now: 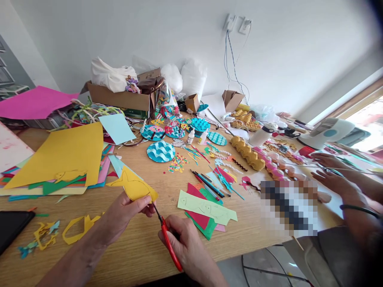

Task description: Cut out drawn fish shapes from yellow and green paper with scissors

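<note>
My left hand [127,211] pinches a piece of yellow paper [131,184] with a fish outline drawn on it, above the wooden table [143,247]. Red-handled scissors [170,248] are gripped in my right hand [187,239], their blades pointing up at the paper's lower right edge by my left fingertips. Whether the blades are parted I cannot tell. Yellow cut-off scraps [78,229] lie left of my left forearm. Right of my hands, a pale green strip [206,208] with drawn fish rests on red and green paper.
Coloured sheets [66,147] are stacked at left, near a dark tablet [13,227]. Pencils [209,183], glue bottles [190,136], blue wavy-patterned discs [160,151] and egg-carton strips [247,153] spread across the middle. Another person's hands [332,175] work at right.
</note>
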Tool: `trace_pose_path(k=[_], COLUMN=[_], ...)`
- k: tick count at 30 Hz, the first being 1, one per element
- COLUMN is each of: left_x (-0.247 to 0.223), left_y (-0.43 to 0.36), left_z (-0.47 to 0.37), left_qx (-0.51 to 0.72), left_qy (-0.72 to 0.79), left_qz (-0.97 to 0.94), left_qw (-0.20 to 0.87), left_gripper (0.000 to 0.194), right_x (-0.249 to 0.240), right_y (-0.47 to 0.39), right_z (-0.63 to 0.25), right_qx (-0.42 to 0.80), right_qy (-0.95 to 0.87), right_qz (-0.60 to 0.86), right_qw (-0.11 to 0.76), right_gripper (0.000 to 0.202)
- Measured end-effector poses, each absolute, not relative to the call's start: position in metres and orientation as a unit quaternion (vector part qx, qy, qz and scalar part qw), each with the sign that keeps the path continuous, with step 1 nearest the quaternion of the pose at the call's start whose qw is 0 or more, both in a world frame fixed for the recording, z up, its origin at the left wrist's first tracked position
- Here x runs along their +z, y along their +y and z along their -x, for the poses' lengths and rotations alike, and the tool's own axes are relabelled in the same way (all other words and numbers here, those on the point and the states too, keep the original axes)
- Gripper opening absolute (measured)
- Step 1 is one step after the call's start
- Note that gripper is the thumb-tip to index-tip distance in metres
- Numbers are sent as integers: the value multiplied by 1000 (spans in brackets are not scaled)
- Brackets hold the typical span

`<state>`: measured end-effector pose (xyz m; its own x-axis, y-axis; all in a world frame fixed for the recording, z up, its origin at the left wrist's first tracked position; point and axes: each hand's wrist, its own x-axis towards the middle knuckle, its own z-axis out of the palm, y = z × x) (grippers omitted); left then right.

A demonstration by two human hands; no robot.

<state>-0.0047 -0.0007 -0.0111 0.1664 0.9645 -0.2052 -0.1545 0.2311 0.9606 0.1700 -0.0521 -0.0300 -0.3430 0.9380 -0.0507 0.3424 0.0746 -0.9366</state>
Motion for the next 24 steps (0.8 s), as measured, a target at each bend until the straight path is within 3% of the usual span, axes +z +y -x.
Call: trace_pose_path(k=[24], left_x=[-16], left_y=[-15], left_z=[-33], left_qx=[580], left_qy=[440], left_qz=[-259], left_qw=[635], left_gripper=[20], right_x=[-54], right_y=[-54], right_z=[-151], right_qx=[674], right_qy=[-455], right_qz=[412], right_qw=[410], right_gripper=[58])
